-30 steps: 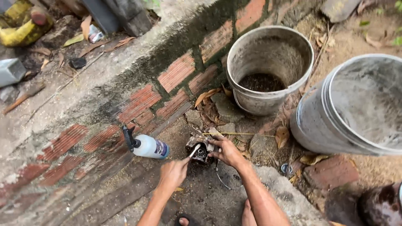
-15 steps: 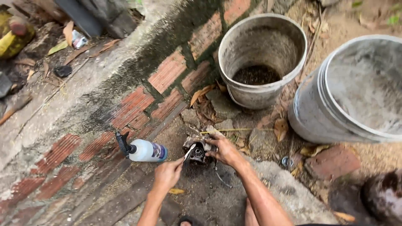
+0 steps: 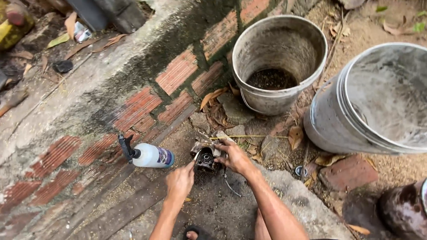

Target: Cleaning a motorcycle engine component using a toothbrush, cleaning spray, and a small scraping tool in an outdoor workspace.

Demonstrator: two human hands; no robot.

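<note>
Two buckets, one spray bottle, perhaps one engine part.

My right hand grips small dark metal part on dirty ground. My left hand at its 8 o'clock pokes thin tool into it. White spray bottle lies at part's 9 o'clock, against brick wall. Grey bucket at 1 o'clock, larger bucket at 2 o'clock.
</note>
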